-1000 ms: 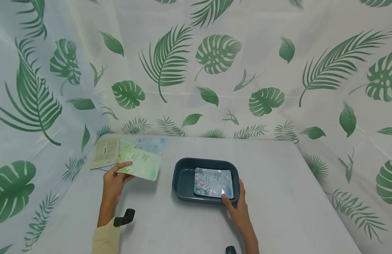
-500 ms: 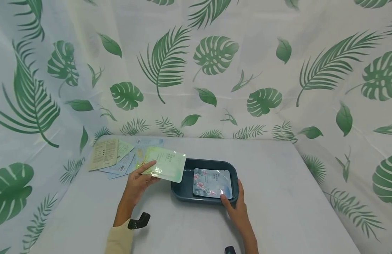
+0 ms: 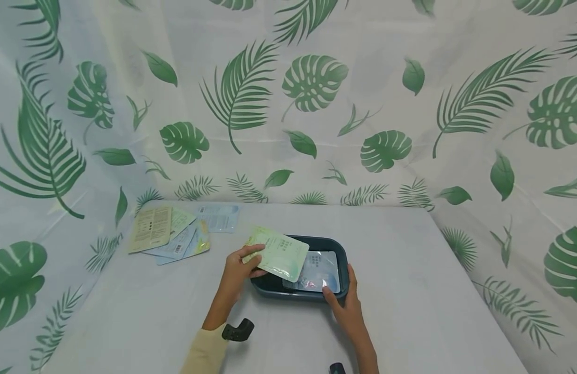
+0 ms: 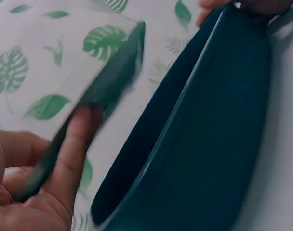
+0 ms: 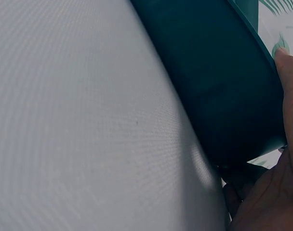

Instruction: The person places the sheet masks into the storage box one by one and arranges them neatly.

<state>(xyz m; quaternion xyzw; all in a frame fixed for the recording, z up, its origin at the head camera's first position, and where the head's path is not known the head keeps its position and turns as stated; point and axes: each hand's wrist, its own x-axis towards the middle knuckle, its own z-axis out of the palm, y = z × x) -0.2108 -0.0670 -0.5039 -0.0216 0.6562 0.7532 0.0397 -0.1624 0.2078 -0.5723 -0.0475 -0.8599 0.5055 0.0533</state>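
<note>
My left hand (image 3: pixel 242 271) pinches a light green sachet (image 3: pixel 281 254) by its left end and holds it tilted over the left half of a dark blue tray (image 3: pixel 293 297). In the left wrist view the green sachet (image 4: pixel 113 79) shows nearly edge-on, apart from the tray's rim (image 4: pixel 151 161). A blue sachet with pink flowers (image 3: pixel 323 270) lies in the tray, partly covered by the green one in the head view. My right hand (image 3: pixel 349 306) grips the tray's near right corner, thumb over the rim. In the right wrist view its lower fingers are in shadow.
At the table's back left lies a loose spread of flat sachets: a beige one (image 3: pixel 150 228), a pale blue one (image 3: pixel 218 218) and several overlapping others. Behind the white table (image 3: pixel 391 249) hangs a leaf-patterned curtain (image 3: pixel 251 171).
My left hand has carried the green sachet rightward from the pile to above the tray, uncovering the sachets beneath. My right hand keeps its grip on the tray.
</note>
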